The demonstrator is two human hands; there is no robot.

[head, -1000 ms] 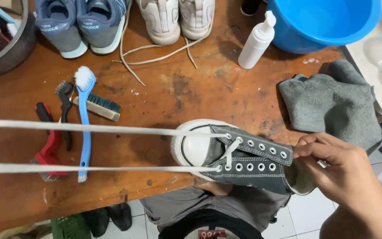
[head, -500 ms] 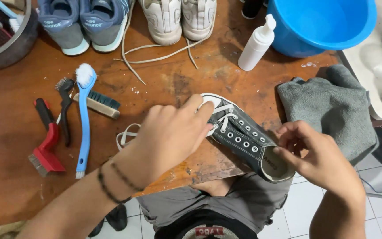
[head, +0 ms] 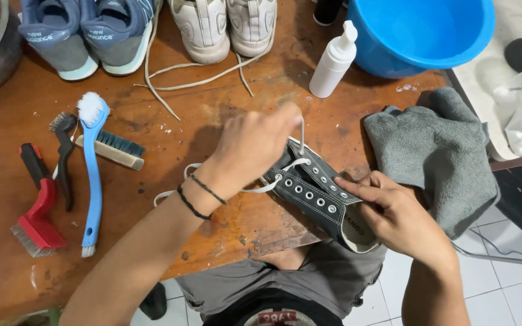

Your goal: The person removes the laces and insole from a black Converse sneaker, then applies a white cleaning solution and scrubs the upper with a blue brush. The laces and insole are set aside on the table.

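A dark grey canvas sneaker (head: 318, 196) with a white toe cap lies at the front edge of the wooden table (head: 225, 121). My left hand (head: 255, 145) is over the toe, pinching one end of the white shoelace (head: 300, 134) and holding it up from the eyelets. The other end trails left across the wood in a loop (head: 173, 187). My right hand (head: 394, 214) holds the sneaker at its heel opening, fingers along the eyelet row.
Brushes lie at the left: a blue one (head: 92, 175), a red one (head: 34, 211), a black one (head: 64, 157) and a wooden one (head: 110, 148). Blue sneakers (head: 86, 33), white sneakers (head: 225, 24), pump bottle (head: 332, 60), blue basin (head: 424, 30) stand behind. A grey cloth (head: 436, 151) lies right.
A second ago both lace ends were pulled taut to the left. The lace then went slack, my left hand came in over the toe, and it now lifts one lace end.
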